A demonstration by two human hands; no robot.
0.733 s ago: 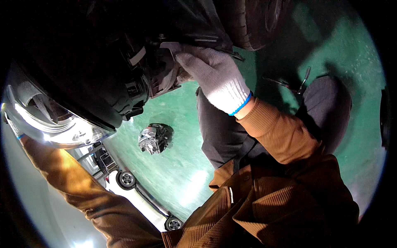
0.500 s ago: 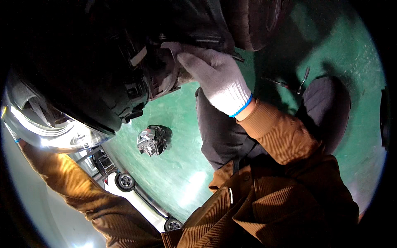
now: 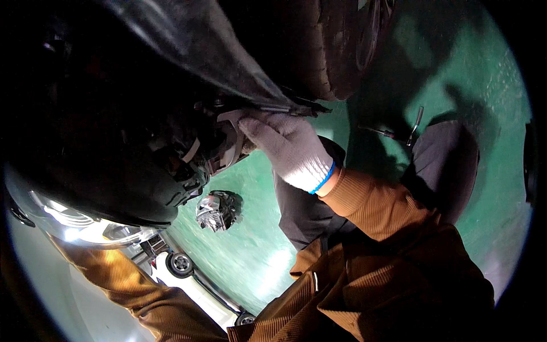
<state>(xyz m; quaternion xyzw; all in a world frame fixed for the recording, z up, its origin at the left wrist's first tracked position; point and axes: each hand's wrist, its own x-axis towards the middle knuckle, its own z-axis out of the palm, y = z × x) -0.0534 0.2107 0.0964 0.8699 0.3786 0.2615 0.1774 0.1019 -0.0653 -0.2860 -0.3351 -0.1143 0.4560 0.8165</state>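
Observation:
My right hand [image 3: 288, 148], in a white knit glove with a blue cuff, reaches up to the lower edge of a black car body panel [image 3: 171, 85]. Its fingertips lie against a pale bracket [image 3: 228, 142] in the gap under that panel, and their ends are hidden there. Only the brown corduroy sleeve [image 3: 114, 279] of my left arm shows, running up to the left behind the headlight [image 3: 74, 222]; the hand itself is out of sight. A tyre [image 3: 336, 51] sits just above my right hand.
A small metal car part [image 3: 215, 211] lies on the green floor [image 3: 250, 251] below the panel. A thin hand tool [image 3: 407, 132] lies on the floor beside my dark trouser knee [image 3: 450, 159]. A white car [image 3: 188, 273] stands farther off.
The view has shifted a little, so the headlight and black panel now sit lower in the picture. My right hand has stayed at the same spot under the panel edge.

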